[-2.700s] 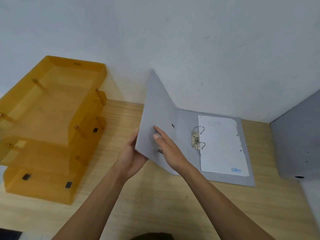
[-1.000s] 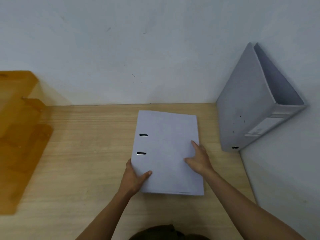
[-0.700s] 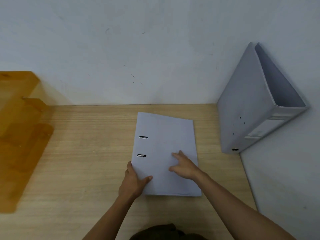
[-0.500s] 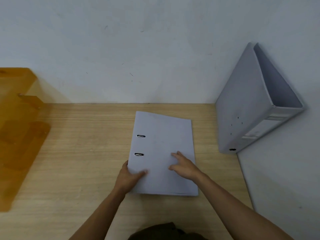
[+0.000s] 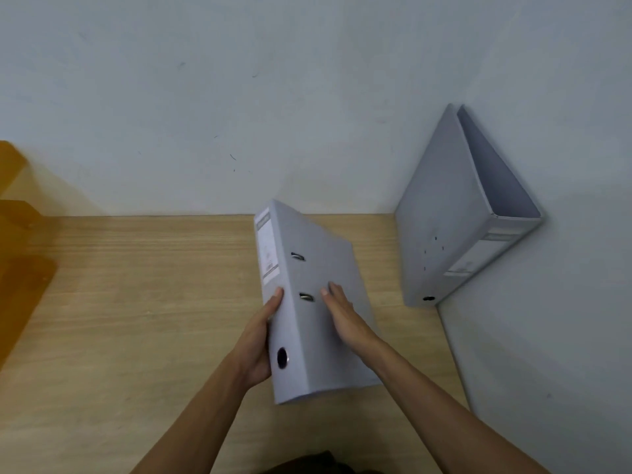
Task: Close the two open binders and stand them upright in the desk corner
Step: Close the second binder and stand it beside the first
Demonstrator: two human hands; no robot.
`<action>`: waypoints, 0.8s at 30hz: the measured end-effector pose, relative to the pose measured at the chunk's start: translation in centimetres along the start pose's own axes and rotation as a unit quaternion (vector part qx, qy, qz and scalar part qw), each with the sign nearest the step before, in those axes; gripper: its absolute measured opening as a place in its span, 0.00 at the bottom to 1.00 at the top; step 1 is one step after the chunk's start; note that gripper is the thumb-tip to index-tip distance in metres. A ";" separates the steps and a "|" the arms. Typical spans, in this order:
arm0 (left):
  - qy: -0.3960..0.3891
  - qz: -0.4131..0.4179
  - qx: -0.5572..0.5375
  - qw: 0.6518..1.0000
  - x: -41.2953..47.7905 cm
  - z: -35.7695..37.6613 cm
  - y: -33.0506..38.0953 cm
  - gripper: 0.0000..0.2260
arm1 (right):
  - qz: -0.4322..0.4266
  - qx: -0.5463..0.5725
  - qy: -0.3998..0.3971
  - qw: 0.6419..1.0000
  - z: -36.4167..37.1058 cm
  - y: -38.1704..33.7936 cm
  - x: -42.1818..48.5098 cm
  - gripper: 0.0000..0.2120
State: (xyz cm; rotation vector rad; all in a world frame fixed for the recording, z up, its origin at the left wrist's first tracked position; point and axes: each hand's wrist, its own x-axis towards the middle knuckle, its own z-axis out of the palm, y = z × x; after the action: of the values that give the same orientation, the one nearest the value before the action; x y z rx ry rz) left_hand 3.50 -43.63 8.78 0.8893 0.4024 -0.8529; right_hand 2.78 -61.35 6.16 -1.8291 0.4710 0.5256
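Observation:
A closed grey binder (image 5: 328, 265) is tilted up off the wooden desk (image 5: 136, 302), its spine with a label and a round finger hole turned toward me and to the left. My left hand (image 5: 260, 340) grips the spine side near its lower half. My right hand (image 5: 342, 316) lies flat on the front cover, fingers toward the metal slots. A second grey binder (image 5: 444, 217) stands closed in the desk's right corner, leaning against the side wall with its spine facing me.
An orange translucent tray stack (image 5: 17, 251) stands at the left edge of the desk. A white wall (image 5: 239, 97) runs behind the desk and a second wall (image 5: 547, 319) bounds it on the right.
The binder lay flat and closed on the desk half a second ago. It is now lifted on its left side, spine showing, with my left hand shifted onto the spine.

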 end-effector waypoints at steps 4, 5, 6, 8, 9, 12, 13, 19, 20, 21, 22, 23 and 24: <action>-0.024 0.041 0.095 0.994 -0.2 2.9 0.4 0.22 | -0.044 0.037 0.040 0.998 0.1 -1.4 -1.0 0.46; -0.032 0.056 0.109 0.992 -0.4 3.6 0.5 0.22 | -0.061 0.056 0.036 0.996 -0.2 -1.7 -1.2 0.44; -0.038 0.078 0.126 0.988 -0.4 3.9 0.5 0.21 | -0.081 0.066 0.029 0.994 -0.6 -2.1 -1.5 0.42; -0.046 0.122 0.153 0.980 -0.5 4.5 0.6 0.21 | -0.130 0.064 0.025 0.989 -1.4 -3.4 -2.5 0.37; -0.048 0.146 0.166 0.974 -0.7 4.8 0.7 0.22 | -0.155 0.055 0.028 0.986 -1.9 -4.2 -3.2 0.36; -0.053 0.223 0.242 0.943 -0.5 5.0 1.0 0.27 | -0.226 0.035 0.030 0.973 -3.9 -6.5 -5.0 0.37; -0.048 0.241 0.267 0.932 -0.6 5.3 1.1 0.29 | -0.237 0.035 0.028 0.971 -4.6 -6.9 -5.4 0.37; -0.016 0.296 0.366 0.882 1.6 5.3 0.3 0.41 | -0.263 0.000 0.055 0.963 -6.6 -6.2 -5.8 0.41; -0.015 0.294 0.380 0.877 1.9 5.2 0.0 0.41 | -0.261 -0.002 0.058 0.964 -6.8 -5.7 -5.9 0.41; -0.013 0.292 0.391 0.873 2.1 5.1 -0.2 0.41 | -0.257 -0.002 0.060 0.965 -7.1 -5.2 -6.1 0.42; -0.014 0.291 0.404 0.867 2.3 5.0 -0.6 0.40 | -0.250 -0.002 0.061 0.966 -7.3 -4.6 -6.3 0.43; -0.014 0.288 0.416 0.863 2.5 5.0 -0.8 0.39 | -0.242 -0.001 0.062 0.968 -7.4 -4.1 -6.5 0.43; -0.014 0.287 0.426 0.858 2.7 5.1 -1.1 0.39 | -0.234 0.002 0.064 0.970 -7.5 -3.5 -6.8 0.44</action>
State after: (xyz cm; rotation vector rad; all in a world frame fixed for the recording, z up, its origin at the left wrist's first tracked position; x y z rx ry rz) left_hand 4.17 -49.45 9.53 1.7055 -0.3185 -0.4545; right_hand 0.08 -67.02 14.84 -1.8970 0.1132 0.0852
